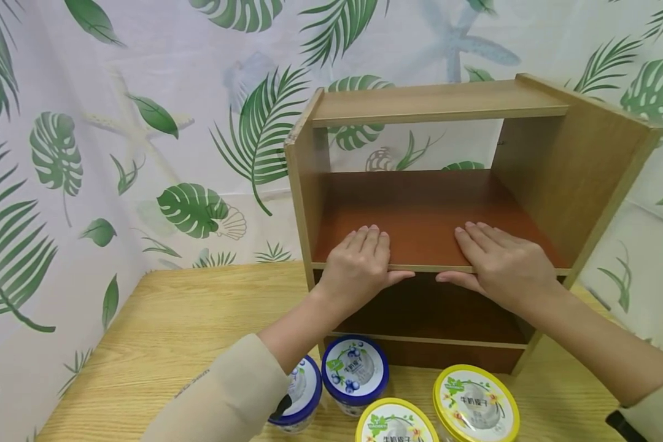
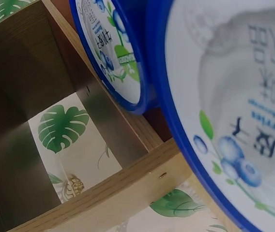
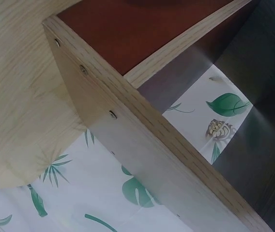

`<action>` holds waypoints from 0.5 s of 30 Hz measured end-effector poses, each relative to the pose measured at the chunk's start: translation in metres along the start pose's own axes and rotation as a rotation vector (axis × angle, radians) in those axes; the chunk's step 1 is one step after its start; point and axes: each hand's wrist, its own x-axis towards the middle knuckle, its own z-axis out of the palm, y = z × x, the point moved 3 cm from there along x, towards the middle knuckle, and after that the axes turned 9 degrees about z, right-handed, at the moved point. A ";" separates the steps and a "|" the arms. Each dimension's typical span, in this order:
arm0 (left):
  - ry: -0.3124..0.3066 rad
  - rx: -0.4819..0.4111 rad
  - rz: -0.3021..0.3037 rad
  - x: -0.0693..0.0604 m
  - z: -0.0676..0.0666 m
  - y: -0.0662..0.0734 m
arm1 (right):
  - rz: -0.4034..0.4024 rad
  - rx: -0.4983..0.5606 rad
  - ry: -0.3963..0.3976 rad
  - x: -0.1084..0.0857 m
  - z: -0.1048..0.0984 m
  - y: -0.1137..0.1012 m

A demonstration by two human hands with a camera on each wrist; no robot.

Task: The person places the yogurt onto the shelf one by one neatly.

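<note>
A small wooden shelf unit [image 1: 602, 178] stands upright on the table. Its reddish-brown middle board [image 1: 420, 215] has both hands on its front part. The left hand [image 1: 356, 264] rests on the left half, fingers straight on top, thumb pointing inward along the front edge. Opposite it, the right hand [image 1: 503, 264] lies the same way on the right half, the two thumb tips a short gap apart. Neither hand holds any loose object. In the left wrist view, a blue-lidded tub [image 2: 190, 96] is close to the camera; the hand itself is out of that view.
Before the unit stand two blue-lidded tubs, the nearer-to-centre one [image 1: 355, 368] beside another [image 1: 304, 393] partly behind the left sleeve. Two yellow-lidded tubs, one in front [image 1: 396, 423] and one at right [image 1: 475, 402], share the wooden table [image 1: 199, 331]. Behind hangs a leaf-patterned cloth [image 1: 160, 153].
</note>
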 end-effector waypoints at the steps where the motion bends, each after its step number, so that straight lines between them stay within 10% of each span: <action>1: -0.002 0.003 0.000 0.000 0.000 0.000 | -0.002 0.000 0.002 0.001 0.001 0.000; 15: -0.006 0.013 -0.012 -0.006 -0.002 -0.006 | -0.021 0.031 0.028 0.006 0.007 -0.005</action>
